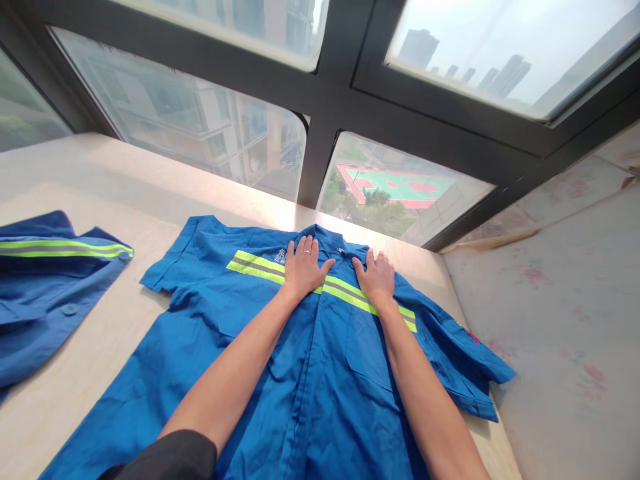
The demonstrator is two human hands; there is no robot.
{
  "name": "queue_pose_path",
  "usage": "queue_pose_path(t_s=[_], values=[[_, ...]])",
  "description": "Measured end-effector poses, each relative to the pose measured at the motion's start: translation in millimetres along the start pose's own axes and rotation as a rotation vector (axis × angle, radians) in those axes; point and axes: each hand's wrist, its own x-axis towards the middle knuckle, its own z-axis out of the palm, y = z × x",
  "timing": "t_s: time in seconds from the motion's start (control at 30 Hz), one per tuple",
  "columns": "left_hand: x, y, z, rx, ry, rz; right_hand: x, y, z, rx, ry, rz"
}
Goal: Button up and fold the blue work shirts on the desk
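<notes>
A blue short-sleeved work shirt (320,373) lies spread out, front side up, with its collar toward the window. A yellow-green and grey reflective stripe crosses its chest. My left hand (303,267) rests flat on the upper chest, just below the collar, over part of the stripe; a ring shows on one finger. My right hand (376,275) lies flat on the other side of the collar, fingers stretched out. Both hands are open and press on the cloth without gripping it. The shirt's lower part runs out of view.
Another blue garment (45,300) with a reflective stripe and a button lies at the left on the pale sill (95,173). A dark window frame (330,100) bounds the far side. A wall with a floral pattern (565,320) stands close on the right.
</notes>
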Motion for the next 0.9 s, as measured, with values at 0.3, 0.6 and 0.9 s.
queue_pose_path(t_s=[0.3, 0.6, 0.9], values=[[1.0, -0.5, 2.5, 0.014, 0.003, 0.013, 2.9, 5.6, 5.4, 0.051, -0.042, 0.055], [10.0, -7.5, -1.1, -0.047, -0.141, 0.076, 6.6, 30.4, 5.7, 0.022, -0.064, -0.132], [9.1, -24.2, -12.2, -0.395, -0.075, 0.133, 6.6, 32.9, 5.4, 0.01, -0.005, -0.146]])
